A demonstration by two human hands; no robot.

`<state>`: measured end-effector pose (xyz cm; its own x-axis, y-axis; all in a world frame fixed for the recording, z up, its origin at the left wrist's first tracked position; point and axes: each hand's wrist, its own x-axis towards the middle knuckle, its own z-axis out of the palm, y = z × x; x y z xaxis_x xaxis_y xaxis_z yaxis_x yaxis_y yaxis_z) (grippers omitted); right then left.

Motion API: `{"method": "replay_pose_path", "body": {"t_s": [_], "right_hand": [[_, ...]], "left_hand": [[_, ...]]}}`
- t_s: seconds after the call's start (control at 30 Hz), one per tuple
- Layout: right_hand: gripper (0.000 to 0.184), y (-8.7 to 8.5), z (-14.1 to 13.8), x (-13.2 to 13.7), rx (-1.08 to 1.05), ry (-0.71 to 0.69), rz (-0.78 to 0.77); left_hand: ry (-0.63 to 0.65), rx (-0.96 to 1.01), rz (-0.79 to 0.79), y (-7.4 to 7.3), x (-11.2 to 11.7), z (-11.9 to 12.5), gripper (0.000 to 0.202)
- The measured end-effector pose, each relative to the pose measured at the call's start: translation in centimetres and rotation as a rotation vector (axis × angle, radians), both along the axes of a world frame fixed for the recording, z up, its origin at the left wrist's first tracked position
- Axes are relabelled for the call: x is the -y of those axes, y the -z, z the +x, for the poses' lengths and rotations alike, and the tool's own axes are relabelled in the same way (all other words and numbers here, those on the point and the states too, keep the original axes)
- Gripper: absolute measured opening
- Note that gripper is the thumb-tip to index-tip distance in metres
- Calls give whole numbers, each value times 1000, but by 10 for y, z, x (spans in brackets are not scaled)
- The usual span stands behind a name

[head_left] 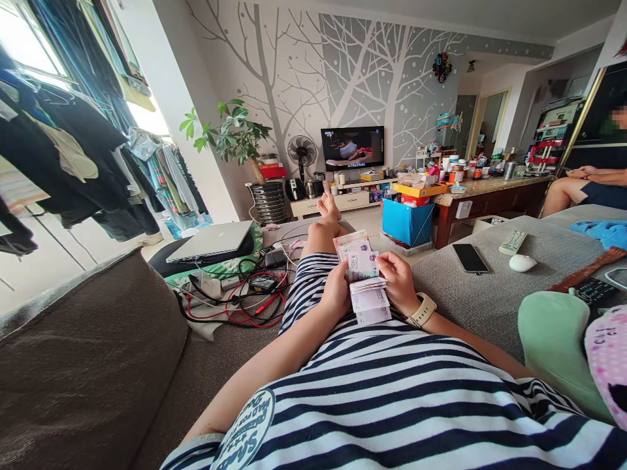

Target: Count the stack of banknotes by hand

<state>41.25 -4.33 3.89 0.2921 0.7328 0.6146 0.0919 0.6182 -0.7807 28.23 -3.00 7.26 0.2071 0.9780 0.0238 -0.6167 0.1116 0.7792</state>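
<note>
Paper banknotes are fanned out between my two hands, above my lap in a striped garment. My left hand grips their left side, with the thumb on top. My right hand, with a pale watch on its wrist, pinches the right edge of an upper note. A reddish note shows at the far end of the bunch. Several folded pale notes hang toward me below the fingers. The fingers under the notes are hidden.
Tangled cables and a laptop lie on the sofa at left. On the right are a phone, a remote, a white mouse and a green cushion. Another person sits at far right, beyond a cluttered table.
</note>
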Motion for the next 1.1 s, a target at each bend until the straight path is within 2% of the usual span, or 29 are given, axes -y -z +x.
{"method": "replay_pose_path", "body": {"t_s": [0.13, 0.3, 0.5, 0.77, 1.0, 1.1], "right_hand": [[47, -1, 1, 1, 4, -7, 26], [55, 1, 2, 0, -9, -68, 36], [48, 6, 5, -8, -41, 46, 7], [46, 4, 7, -8, 22, 83, -2], [48, -2, 8, -10, -10, 100, -9], [47, -2, 9, -11, -14, 96, -15]], "left_hand": [[9, 1, -3, 2, -2, 0, 11], [49, 16, -19, 5, -5, 1, 21], [23, -42, 20, 5, -2, -1, 14], [42, -37, 30, 4, -2, 0, 15], [127, -34, 106, 13, -6, 0, 35], [124, -35, 131, 16, -9, 0, 38]]}}
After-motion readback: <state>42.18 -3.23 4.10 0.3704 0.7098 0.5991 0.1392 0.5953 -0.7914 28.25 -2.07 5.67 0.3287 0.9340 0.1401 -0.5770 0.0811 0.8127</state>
